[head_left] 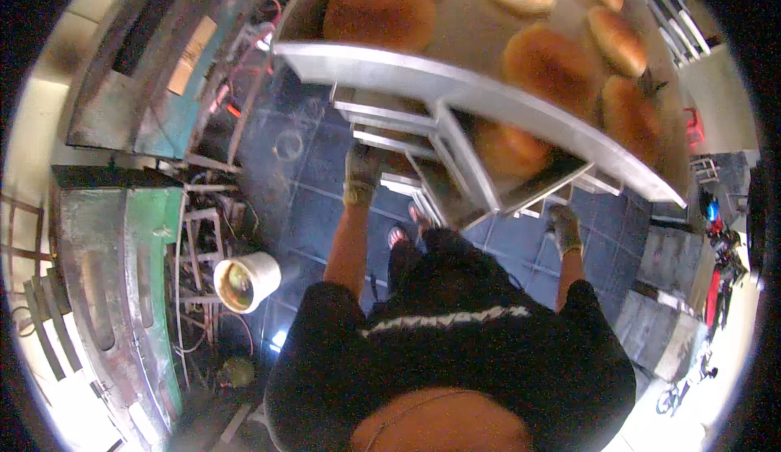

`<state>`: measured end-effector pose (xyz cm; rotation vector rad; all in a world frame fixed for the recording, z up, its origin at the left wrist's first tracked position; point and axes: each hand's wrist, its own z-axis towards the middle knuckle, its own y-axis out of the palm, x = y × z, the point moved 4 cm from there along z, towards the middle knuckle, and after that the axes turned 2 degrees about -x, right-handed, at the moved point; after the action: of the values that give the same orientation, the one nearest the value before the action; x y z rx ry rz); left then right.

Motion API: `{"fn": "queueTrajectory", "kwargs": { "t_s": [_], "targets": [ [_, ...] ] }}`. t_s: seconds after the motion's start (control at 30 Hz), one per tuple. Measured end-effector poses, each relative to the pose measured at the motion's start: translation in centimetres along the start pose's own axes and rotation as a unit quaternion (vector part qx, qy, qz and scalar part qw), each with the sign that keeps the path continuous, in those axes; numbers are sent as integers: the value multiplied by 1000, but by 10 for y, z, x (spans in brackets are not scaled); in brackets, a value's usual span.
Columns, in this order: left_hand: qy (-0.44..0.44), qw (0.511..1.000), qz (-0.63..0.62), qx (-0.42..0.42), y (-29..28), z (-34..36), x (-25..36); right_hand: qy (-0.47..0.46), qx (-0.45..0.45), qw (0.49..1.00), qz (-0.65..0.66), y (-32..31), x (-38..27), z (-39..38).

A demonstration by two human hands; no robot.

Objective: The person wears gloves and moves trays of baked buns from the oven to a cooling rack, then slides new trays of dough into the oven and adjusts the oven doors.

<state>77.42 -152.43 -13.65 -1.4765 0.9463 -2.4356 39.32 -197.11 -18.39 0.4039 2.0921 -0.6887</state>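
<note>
I have the bread [533, 57] at the upper right of the frame, browned loaves spread over a tray [390, 69] that seems to rest on a metal rack [465, 155]; another loaf shows beneath its edge, on a lower level. By their colour I judge the baking done, and the loaves are already laid out; neither hand is on one. How much is left I can't tell from this view, since most lower levels are hidden. My left hand [362, 177], gloved, is at the rack's left rails near the middle of the frame, and my right hand [563, 228], also gloved, is by its right side, right of centre. Whether the fingers of either hand are clenched on the rails or merely resting there, I cannot tell. The rack stands over dark floor tiles [317, 216] in front of my feet, and a white bucket [264, 273] is at left of centre, beside the green-edged oven [154, 289].
</note>
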Motion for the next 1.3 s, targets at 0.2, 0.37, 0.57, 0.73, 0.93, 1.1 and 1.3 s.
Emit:
{"fn": "queueTrajectory", "kwargs": {
  "t_s": [0.2, 0.37, 0.57, 0.73, 0.93, 1.1, 1.3],
  "targets": [
    [36, 997, -58, 24, 12, 26, -5, 3, 22, 951, 308, 6, -75, -66],
    [25, 980, 190, -56, 18, 83, -52, -297, 230, 912, 164, 9, -104, -45],
    [195, 979, -32, -56, -28, 200, 52, -373, 381, 768, -354, 100, -288, -91],
    [157, 967, 144, -142, 41, 287, 56, -438, 377, 712, -398, 100, -350, -14],
    [212, 974, 78, -27, 89, 369, 26, -336, 361, 756, -430, 80, -388, 99],
    [235, 969, 73, -6, 126, 436, 18, -323, 346, 772, -423, 68, -417, 149],
    [193, 977, 88, 16, 128, 452, 32, -419, 368, 744, -369, 61, -433, 205]
  ]
}}
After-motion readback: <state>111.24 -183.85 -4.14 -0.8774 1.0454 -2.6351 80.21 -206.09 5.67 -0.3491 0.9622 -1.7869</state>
